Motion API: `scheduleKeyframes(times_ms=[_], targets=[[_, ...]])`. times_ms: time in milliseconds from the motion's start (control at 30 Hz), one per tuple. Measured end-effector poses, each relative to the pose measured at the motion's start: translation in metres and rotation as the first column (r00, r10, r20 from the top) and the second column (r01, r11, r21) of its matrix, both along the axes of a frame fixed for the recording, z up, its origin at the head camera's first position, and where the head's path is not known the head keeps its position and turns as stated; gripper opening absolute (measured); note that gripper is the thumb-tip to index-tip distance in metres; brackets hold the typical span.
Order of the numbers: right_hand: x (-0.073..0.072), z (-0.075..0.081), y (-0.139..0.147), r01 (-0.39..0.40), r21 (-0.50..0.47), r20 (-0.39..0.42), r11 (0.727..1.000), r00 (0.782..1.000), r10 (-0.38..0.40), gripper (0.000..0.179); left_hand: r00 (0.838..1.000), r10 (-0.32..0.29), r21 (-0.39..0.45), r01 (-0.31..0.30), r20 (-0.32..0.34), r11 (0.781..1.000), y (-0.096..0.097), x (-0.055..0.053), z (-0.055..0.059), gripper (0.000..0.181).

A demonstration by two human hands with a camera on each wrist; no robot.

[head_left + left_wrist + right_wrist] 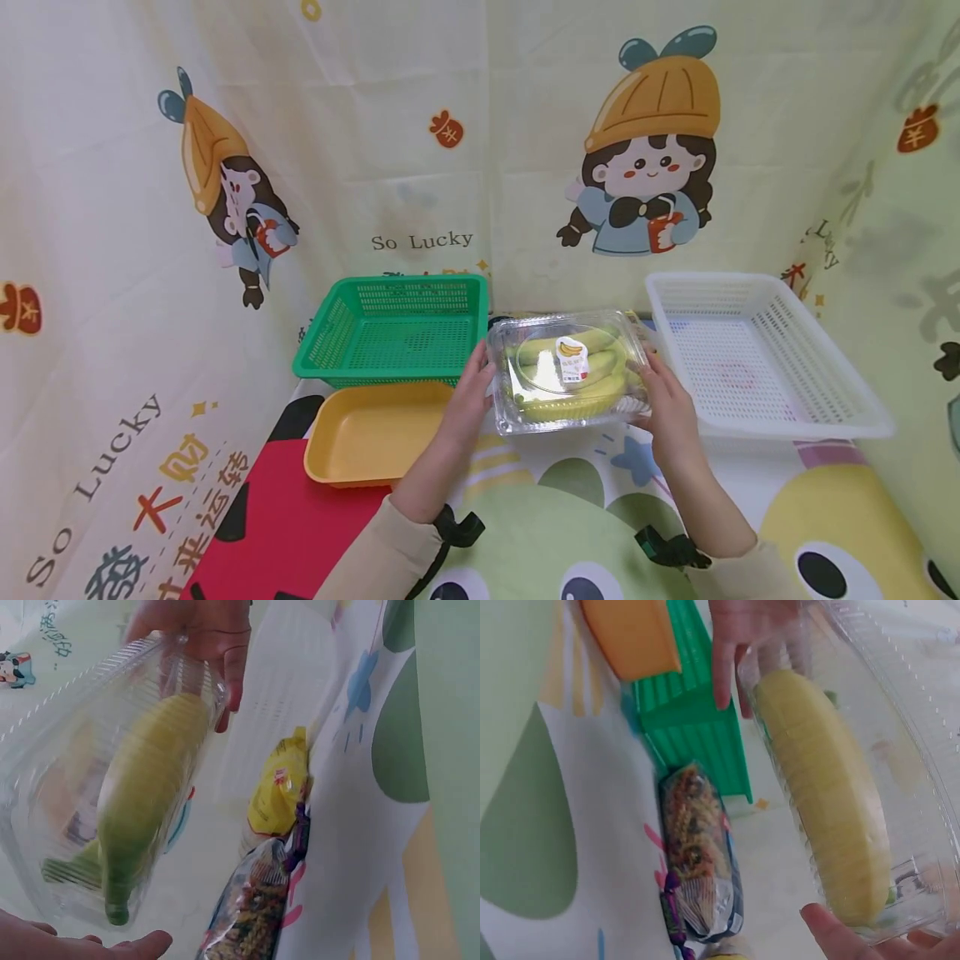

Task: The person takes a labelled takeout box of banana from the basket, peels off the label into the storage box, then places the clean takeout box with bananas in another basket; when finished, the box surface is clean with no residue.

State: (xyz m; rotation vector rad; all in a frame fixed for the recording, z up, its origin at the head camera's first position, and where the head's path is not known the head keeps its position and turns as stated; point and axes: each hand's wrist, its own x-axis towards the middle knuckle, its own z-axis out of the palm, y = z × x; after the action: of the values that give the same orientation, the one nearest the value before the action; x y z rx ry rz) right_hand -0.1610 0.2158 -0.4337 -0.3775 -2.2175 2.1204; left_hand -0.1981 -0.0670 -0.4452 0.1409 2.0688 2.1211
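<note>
A clear plastic clamshell box of bananas (555, 408), with a white banana-picture label (573, 358) on its lid, is held up above the table. My left hand (467, 404) grips its left end and my right hand (671, 412) grips its right end. Through the side wall a yellow banana (829, 802) with a greenish end shows in both wrist views. Below the box, on the table, lie a clear bag of twisted pasta (697, 847), a yellow packet (279, 787) and a small purple-wrapped item (673, 911). In the head view the box mostly hides these.
A green basket (318, 367) stands at the back left, with an orange-yellow tray (375, 433) in front of it. To the right is a white basket (832, 429). Printed cloth walls (517, 208) enclose the back and sides of the table.
</note>
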Motion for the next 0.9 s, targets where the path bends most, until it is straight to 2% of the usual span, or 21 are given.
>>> scheduleKeyframes(times_ms=[133,233,467,667,800,900], targets=[[0.006,-0.004,-0.006,0.012,0.026,-0.005,1.0,1.0,-0.012,0.059,1.0,-0.005,-0.021,0.005,-0.002,1.0,0.003,0.0,-0.001,0.066],[0.008,-0.006,-0.009,0.014,0.026,-0.023,1.0,1.0,-0.014,0.059,1.0,-0.004,0.009,0.005,-0.013,1.0,0.005,-0.001,-0.002,0.07],[0.011,-0.008,-0.014,0.008,0.028,-0.048,1.0,0.999,-0.007,0.06,1.0,0.014,0.066,-0.015,0.014,0.998,0.006,-0.001,-0.002,0.075],[0.013,-0.007,-0.009,-0.127,0.116,-0.065,0.985,0.989,0.136,0.064,0.999,0.039,0.089,-0.04,0.018,0.995,0.003,-0.002,0.001,0.071],[0.006,-0.006,0.002,-0.19,0.23,-0.081,0.954,0.974,0.213,0.064,0.998,0.049,0.122,-0.054,0.041,0.991,-0.001,-0.003,0.001,0.067],[-0.003,-0.006,0.01,-0.239,0.235,-0.133,0.942,0.952,0.275,0.063,0.997,0.052,0.141,-0.06,0.059,0.988,-0.003,-0.002,0.002,0.066]])
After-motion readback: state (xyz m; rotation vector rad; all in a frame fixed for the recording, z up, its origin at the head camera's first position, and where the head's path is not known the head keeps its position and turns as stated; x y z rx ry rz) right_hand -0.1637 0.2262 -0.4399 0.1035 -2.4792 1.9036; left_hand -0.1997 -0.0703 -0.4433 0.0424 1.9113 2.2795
